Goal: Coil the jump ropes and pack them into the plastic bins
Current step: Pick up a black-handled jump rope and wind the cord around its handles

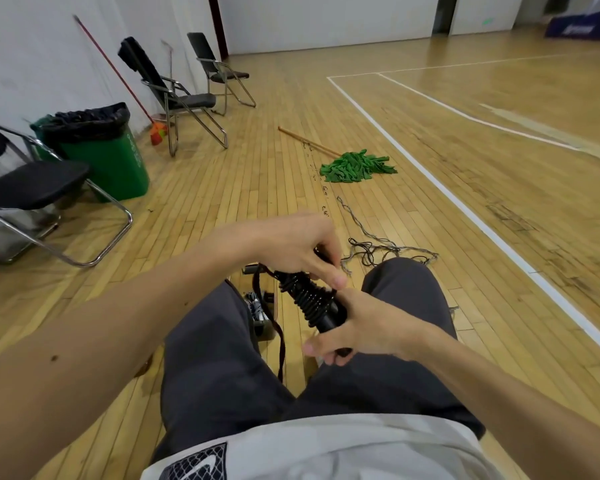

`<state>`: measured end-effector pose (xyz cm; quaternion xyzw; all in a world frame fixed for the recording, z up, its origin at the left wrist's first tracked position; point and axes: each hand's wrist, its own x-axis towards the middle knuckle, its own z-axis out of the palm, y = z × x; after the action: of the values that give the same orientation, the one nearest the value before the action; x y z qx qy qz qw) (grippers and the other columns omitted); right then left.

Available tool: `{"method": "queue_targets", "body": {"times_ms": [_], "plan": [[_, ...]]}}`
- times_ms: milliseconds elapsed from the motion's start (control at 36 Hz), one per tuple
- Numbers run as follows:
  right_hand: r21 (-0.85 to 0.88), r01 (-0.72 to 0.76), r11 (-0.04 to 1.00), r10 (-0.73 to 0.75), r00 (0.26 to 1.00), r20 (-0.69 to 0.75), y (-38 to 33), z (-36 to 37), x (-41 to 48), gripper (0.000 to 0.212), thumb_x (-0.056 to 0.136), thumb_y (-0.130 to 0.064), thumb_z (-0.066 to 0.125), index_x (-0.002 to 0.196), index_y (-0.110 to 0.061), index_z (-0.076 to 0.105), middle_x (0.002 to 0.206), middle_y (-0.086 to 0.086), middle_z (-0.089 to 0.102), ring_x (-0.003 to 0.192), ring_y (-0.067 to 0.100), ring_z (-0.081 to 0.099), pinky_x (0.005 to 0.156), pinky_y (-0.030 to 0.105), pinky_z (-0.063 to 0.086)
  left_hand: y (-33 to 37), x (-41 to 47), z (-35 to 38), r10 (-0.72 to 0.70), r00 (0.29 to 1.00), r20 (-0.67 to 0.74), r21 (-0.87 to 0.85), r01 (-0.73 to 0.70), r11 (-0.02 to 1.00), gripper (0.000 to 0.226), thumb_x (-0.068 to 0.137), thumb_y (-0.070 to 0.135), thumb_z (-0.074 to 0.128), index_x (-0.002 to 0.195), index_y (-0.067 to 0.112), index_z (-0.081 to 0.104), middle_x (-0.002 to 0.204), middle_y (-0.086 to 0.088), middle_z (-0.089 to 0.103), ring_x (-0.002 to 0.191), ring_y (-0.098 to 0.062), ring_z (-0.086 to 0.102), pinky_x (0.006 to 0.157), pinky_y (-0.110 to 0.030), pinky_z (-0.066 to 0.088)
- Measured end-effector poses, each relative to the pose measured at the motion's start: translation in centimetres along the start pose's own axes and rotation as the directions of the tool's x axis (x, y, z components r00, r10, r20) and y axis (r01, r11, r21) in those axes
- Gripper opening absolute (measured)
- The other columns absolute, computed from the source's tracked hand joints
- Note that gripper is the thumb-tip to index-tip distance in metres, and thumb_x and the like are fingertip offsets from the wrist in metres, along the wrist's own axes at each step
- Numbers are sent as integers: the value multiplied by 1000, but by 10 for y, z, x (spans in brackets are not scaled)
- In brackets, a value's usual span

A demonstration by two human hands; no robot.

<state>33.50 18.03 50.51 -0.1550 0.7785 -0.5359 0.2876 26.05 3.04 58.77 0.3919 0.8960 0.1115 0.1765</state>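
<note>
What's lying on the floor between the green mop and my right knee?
A loose, tangled rope, trailing toward the mop; the head view shows it.

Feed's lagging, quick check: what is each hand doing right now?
Left hand: closed, pinching the rope wound round the handles.
Right hand: closed, gripping the handles' lower end.

One head-worn wide-angle view, facing forward and down.
Close above the lap, left hand and right hand; the floor runs far ahead.
</note>
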Motion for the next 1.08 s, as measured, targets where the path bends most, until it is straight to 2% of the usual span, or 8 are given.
{"method": "queue_targets", "body": {"times_ms": [139, 444, 639, 722, 778, 861, 917, 1083], "plan": [[-358, -64, 931, 13, 990, -143, -2, -2, -1, 59, 75, -29, 90, 119, -19, 52, 69, 2, 73, 53, 10, 67, 56, 23, 54, -7, -1, 4, -71, 993, 97, 42, 67, 997, 36, 90, 54, 63, 91, 21, 77, 84, -2, 73, 78, -20, 65, 70, -39, 53], [-891, 75, 448, -240, 970, -39, -16, 8, -8, 48, 79, -48, 80, 112, -21, 57, 92, -2, 67, 83, 21, 60, 77, 38, 55, -26, -13, 13, -27, 928, 372, -270, 136, 953, 44, 78, 55, 71, 73, 11, 71, 59, 6, 61, 53, -13, 40, 53, -20, 33], [-556, 220, 801, -356, 923, -146, -26, 3, -16, 52, 70, -42, 90, 103, -35, 50, 82, -10, 65, 77, 7, 60, 68, 24, 50, -44, -17, 39, 167, 970, 177, -699, 4, 715, 47, 74, 76, 60, 62, 31, 70, 55, 7, 59, 48, -7, 54, 47, -21, 41], [-448, 222, 866, -357, 902, -243, -24, 0, -13, 67, 65, -43, 93, 115, -28, 49, 97, -6, 69, 87, 12, 64, 80, 40, 54, -56, -15, 57, 105, 991, 82, -916, 33, 399, 48, 80, 58, 73, 78, 11, 67, 71, -8, 58, 63, -22, 56, 60, -25, 48], [-379, 204, 903, -324, 901, -289, -22, -2, -12, 69, 63, -43, 94, 111, -25, 48, 98, -1, 71, 85, 20, 66, 78, 48, 55, -61, -16, 66, 80, 996, 43, -952, 17, 306, 39, 91, 44, 68, 92, 6, 63, 84, -18, 42, 75, -31, 37, 68, -37, 34], [-307, 181, 934, -281, 905, -320, -20, -5, -11, 68, 65, -38, 95, 107, -22, 44, 91, 2, 74, 69, 13, 65, 66, 39, 54, -50, -21, 67, -62, 996, 59, -932, 77, 355, 44, 106, 36, 39, 75, 26, 69, 63, -8, 39, 58, -17, 32, 60, -32, 23], [-218, 180, 959, -246, 911, -332, -17, -7, -9, 69, 66, -32, 95, 108, -21, 41, 87, 3, 76, 61, 10, 66, 61, 31, 53, -38, -23, 66, -113, 991, 72, -909, 112, 402, 49, 109, 34, 31, 72, 20, 61, 53, 5, 46, 49, -7, 33, 54, -26, 21], [-118, 177, 977, -209, 902, -378, -9, -12, -1, 62, 67, -25, 94, 115, -19, 56, 84, 2, 78, 66, 15, 72, 68, 29, 60, -30, -23, 70, -242, 968, 68, -891, 168, 423, 39, 110, 22, 31, 121, 0, 60, 92, -18, 65, 66, -17, 51, 55, -26, 40]]}}
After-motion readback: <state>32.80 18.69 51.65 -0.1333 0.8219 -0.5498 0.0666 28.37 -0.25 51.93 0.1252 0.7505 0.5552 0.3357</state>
